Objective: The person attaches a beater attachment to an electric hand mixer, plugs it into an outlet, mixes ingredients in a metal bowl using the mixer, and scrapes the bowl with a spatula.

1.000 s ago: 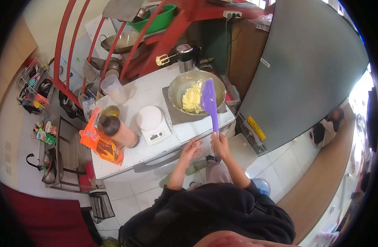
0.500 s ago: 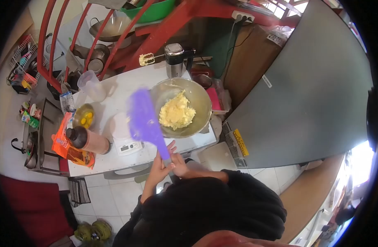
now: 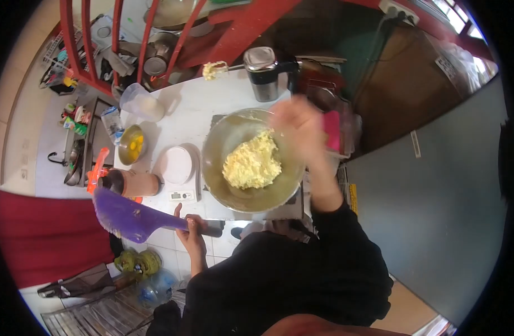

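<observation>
My left hand (image 3: 193,231) is closed round the handle of a purple spatula (image 3: 135,217), low in front of the table. Its blade points left and has bits of dough stuck to it. My right hand (image 3: 296,124), smeared by motion, is over the upper right rim of a large metal bowl (image 3: 209,168). Inside the bowl lies a lump of pale yellow creamed mixture (image 3: 252,162). Behind the bowl stands a silver and black hand mixer (image 3: 263,75) with mixture clinging to its beater (image 3: 213,70).
Left of the bowl is a kitchen scale (image 3: 182,178) with a white round top. A small bowl of egg yolks (image 3: 132,144), a plastic jug (image 3: 143,103) and a dark-capped bottle (image 3: 135,183) stand at the table's left. A large grey panel (image 3: 430,218) rises at the right.
The spatula has swung from above the table down to the left, now in my left hand alone. My right hand has left the handle and risen to the bowl's right side.
</observation>
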`<action>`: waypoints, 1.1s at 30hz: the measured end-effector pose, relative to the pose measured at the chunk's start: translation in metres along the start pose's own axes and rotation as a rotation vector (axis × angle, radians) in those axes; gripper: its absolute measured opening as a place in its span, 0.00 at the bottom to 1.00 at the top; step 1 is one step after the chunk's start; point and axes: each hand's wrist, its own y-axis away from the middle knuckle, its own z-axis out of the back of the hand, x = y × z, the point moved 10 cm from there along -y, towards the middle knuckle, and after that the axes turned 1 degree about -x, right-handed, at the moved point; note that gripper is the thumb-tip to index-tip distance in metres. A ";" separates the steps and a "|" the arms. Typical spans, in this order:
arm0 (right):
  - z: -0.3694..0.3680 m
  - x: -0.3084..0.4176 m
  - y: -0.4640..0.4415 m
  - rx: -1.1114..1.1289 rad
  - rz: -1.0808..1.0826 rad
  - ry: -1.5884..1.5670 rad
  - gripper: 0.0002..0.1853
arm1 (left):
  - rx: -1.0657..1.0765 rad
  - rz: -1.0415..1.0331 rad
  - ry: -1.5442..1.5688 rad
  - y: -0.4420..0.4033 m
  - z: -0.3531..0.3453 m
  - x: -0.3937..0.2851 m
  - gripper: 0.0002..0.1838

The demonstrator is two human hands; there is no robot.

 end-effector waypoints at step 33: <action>-0.031 0.103 0.038 0.379 -0.553 -0.210 0.18 | -0.043 0.215 0.034 -0.024 0.004 0.090 0.18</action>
